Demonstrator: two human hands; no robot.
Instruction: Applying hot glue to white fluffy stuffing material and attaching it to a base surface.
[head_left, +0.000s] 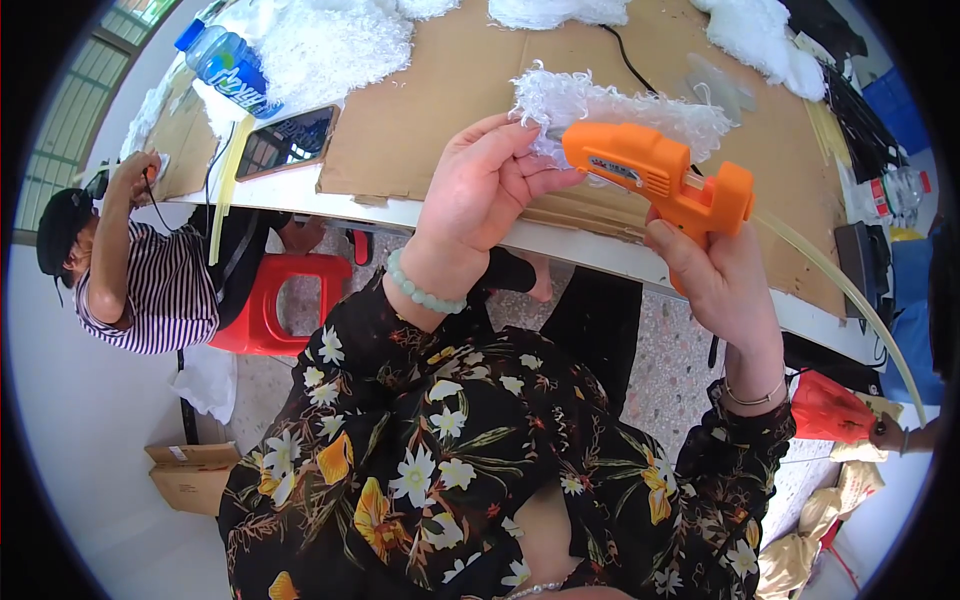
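My right hand (pixel 715 275) is wrapped round the handle of an orange hot glue gun (pixel 635 160). A long, pale yellowish glue stick (pixel 840 275) curves out of its back end and hangs down to the right. My left hand (pixel 485 180) pinches a piece of white, frilly, curly-fringed material (pixel 620 105) at its left end. The gun's front end is close by my left fingertips; its nozzle is hidden there. The white piece stretches rightward behind the gun, over the brown cardboard (pixel 430 110) on the table.
White fluffy piles (pixel 335 50) lie at the table's far side. A blue-capped bottle (pixel 228 70) and a phone (pixel 288 140) are at the left, a clear bottle (pixel 897 195) at the right. A person in a striped shirt (pixel 155 285) sits left on a red stool (pixel 275 305).
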